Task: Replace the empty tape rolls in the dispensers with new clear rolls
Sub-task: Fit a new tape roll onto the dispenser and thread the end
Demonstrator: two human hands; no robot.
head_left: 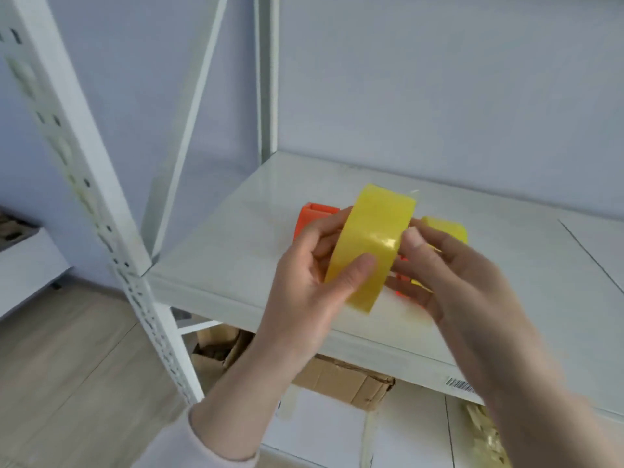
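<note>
A yellowish clear tape roll [373, 236] is held upright above the white shelf [229, 251]. My left hand [310, 268] grips it, thumb on the outer face and fingers behind. My right hand [452, 268] touches the roll's right edge with its thumb, fingers curled below it. Behind the roll stands an orange tape dispenser [315, 219], mostly hidden by my hands; more orange shows under my right fingers [401, 293]. A second yellowish roll [445, 228] lies on the shelf beyond my right hand. A loose clear tape end sticks up at the held roll's top.
A white perforated upright [84, 197] of the rack stands at the left front, another post at the back corner [268, 79]. Cardboard boxes [341, 376] sit on the level below the shelf. A barcode label [461, 385] is on the shelf's front edge. Wooden floor lies at the left.
</note>
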